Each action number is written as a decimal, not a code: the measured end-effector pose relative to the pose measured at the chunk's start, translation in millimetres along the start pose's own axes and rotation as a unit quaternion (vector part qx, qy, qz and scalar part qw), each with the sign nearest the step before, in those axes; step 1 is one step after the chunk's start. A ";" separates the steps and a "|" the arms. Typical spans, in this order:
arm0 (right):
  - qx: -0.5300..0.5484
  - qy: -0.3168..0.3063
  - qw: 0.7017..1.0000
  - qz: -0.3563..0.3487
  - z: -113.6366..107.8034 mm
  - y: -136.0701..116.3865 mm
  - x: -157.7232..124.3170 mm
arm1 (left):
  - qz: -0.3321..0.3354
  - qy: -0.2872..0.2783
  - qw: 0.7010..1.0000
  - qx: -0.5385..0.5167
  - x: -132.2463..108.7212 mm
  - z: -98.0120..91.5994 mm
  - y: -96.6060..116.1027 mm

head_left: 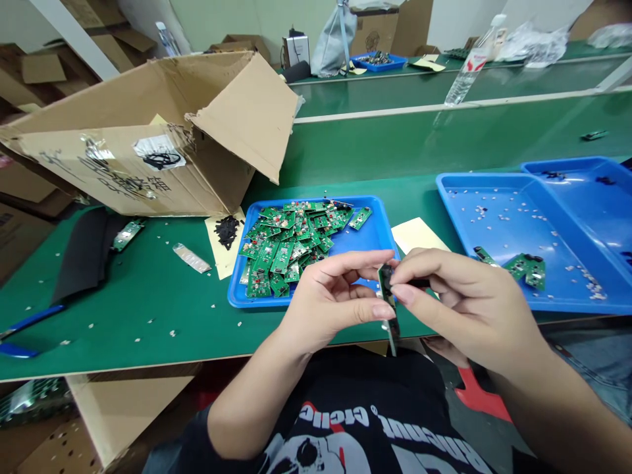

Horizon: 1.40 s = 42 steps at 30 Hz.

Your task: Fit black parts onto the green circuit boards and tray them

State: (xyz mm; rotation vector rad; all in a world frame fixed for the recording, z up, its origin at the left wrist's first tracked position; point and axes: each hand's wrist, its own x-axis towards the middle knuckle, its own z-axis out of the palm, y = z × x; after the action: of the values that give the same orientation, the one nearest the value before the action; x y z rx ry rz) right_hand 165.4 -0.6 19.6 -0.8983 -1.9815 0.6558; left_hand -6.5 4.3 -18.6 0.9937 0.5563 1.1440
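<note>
My left hand (336, 296) holds a small green circuit board (388, 299) on edge between thumb and fingers, over the front rim of a blue tray (309, 303). My right hand (444, 296) pinches a dark strip-like piece (419, 283) against the board's upper part; my fingers partly hide where the two meet. Behind my left hand, the blue tray bears a heap of green circuit boards (281, 253). A pile of small black strips (226, 232) lies on yellow paper (224, 263) left of the tray.
An open cardboard box (162, 158) stands at the back left. Blue-handled pliers (29, 320) and black foam sheets (81, 257) lie at the left. At the right, another blue tray (454, 191) holds several boards and small white bits. A bottle (464, 76) leans behind.
</note>
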 end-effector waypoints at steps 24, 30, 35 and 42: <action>0.230 0.040 0.953 0.191 5.2 -20.3 -4.6 | 0.471 0.151 0.684 0.536 4.2 5.3 -3.1; 0.316 0.033 0.913 0.255 6.3 -19.9 -7.3 | 0.493 0.172 0.672 0.525 6.5 7.0 -4.1; 0.331 0.013 0.898 0.288 1.6 -14.0 -9.4 | 0.505 0.168 0.684 0.499 7.1 5.8 -4.0; 0.089 0.044 0.980 0.174 -7.3 -15.7 -3.2 | 0.506 0.126 0.695 0.495 4.5 0.5 -1.1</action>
State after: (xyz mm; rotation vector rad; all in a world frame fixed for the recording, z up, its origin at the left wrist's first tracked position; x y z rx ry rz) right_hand 167.4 -11.8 33.0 -1.1535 -1.6701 0.9589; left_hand -3.9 8.2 -18.8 2.2840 0.9250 2.0445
